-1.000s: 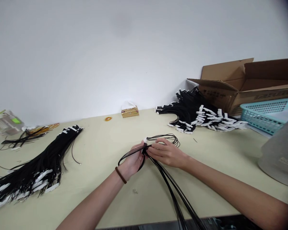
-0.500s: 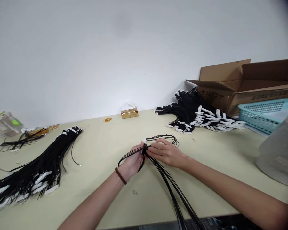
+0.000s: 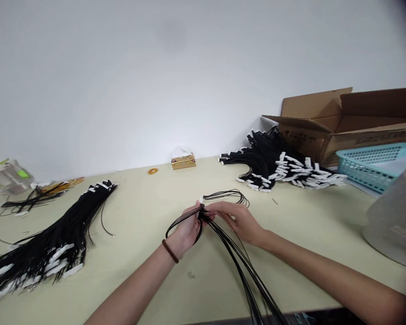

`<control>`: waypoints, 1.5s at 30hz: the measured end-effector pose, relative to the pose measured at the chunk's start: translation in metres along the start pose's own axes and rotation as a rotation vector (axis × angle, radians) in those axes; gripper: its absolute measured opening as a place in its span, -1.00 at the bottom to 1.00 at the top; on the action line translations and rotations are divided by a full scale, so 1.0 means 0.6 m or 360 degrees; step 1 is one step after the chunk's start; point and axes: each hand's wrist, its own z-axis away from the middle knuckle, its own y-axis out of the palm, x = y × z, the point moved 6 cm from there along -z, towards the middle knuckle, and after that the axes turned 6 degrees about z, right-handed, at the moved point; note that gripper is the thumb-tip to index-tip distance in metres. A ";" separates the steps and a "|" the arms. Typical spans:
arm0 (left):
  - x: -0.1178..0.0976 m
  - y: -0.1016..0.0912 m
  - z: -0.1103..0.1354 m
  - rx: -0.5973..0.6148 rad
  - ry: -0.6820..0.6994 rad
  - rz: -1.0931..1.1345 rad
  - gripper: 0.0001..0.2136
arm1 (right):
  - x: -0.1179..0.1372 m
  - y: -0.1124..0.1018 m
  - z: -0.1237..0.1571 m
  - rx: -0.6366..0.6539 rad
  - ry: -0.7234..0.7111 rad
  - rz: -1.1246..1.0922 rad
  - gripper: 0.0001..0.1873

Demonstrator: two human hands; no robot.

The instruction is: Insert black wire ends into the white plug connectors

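Observation:
A black wire harness (image 3: pixel 237 257) is gathered into a bundle at the middle of the table, its long wires trailing down over the front edge. My left hand (image 3: pixel 186 230) is closed around the gathered point, with a white connector (image 3: pixel 201 199) poking out above its fingers. One loop of wires curves around the left hand, and another wire loop (image 3: pixel 228 194) lies out to the right behind the right hand. My right hand (image 3: pixel 245 222) comes in from the right, its fingers closed on the wires just beside the left fingertips. Those fingertips are partly hidden behind the wires.
Black wire harnesses with white connectors lie in a pile (image 3: pixel 67 221) on the left and another pile (image 3: pixel 267 155) at the back right. A cardboard box (image 3: pixel 307 128), blue basket (image 3: pixel 362 169) and grey container (image 3: pixel 394 216) stand right. A tissue box (image 3: pixel 183 161) sits against the wall.
My right hand's fingers have moved from above the wires to lower around the gathered point, with the wrist turned. My left hand keeps its hold, nearly in place.

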 end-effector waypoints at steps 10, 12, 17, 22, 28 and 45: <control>-0.011 -0.013 -0.001 -0.0152 0.0073 -0.0124 -0.81 | -0.083 -0.109 0.002 -0.1092 0.0935 -0.1002 -0.65; -0.011 -0.009 0.002 -0.0140 0.0066 -0.0150 -0.79 | -0.102 -0.143 0.008 -0.1316 0.0998 -0.0953 -0.67; -0.011 -0.005 0.004 -0.0087 0.0108 -0.0176 -0.72 | -0.126 -0.189 0.019 -0.1516 0.0975 -0.0659 -0.75; -0.010 -0.009 0.002 -0.0006 0.0206 -0.0234 -0.69 | -0.070 -0.154 0.004 -0.1039 0.0539 0.0295 -0.79; -0.004 -0.004 0.000 0.0021 0.0221 -0.0138 -0.71 | 0.022 -0.053 -0.001 -0.0495 -0.0390 0.1119 -0.90; 0.002 0.025 0.010 0.0158 0.0295 -0.0143 -0.72 | 0.044 -0.016 0.000 -0.0367 -0.0551 0.1466 -0.82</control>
